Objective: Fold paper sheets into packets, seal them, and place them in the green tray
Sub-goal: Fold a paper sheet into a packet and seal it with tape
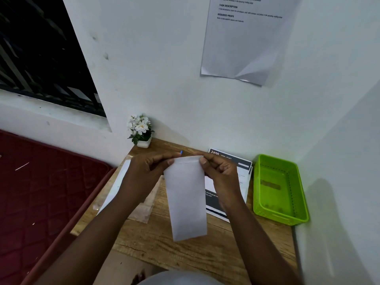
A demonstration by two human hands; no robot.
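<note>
**Both hands hold a white packet up over the desk**

Head view: the left hand (151, 171) and the right hand (219, 171) are raised above a wooden desk (185, 256), each pinching one top corner of a white paper packet (186, 197) between thumb and fingers. The fingers of both hands are curled in tight on the paper. The packet hangs upright and long, its lower end free in the air above the desk and tilted slightly to the right.

The green tray (259, 182) sits at the right end of the desk, next to the wall and well apart from the packet. Between the tray and the right hand lies a dark printed sheet (230, 159), partly hidden by that hand. Under the left forearm lie white sheets (121, 182) and a clear plastic sleeve (144, 210). A small pot of white flowers (140, 130) stands at the desk's far left corner. A printed notice (244, 42) hangs on the wall above.
</note>
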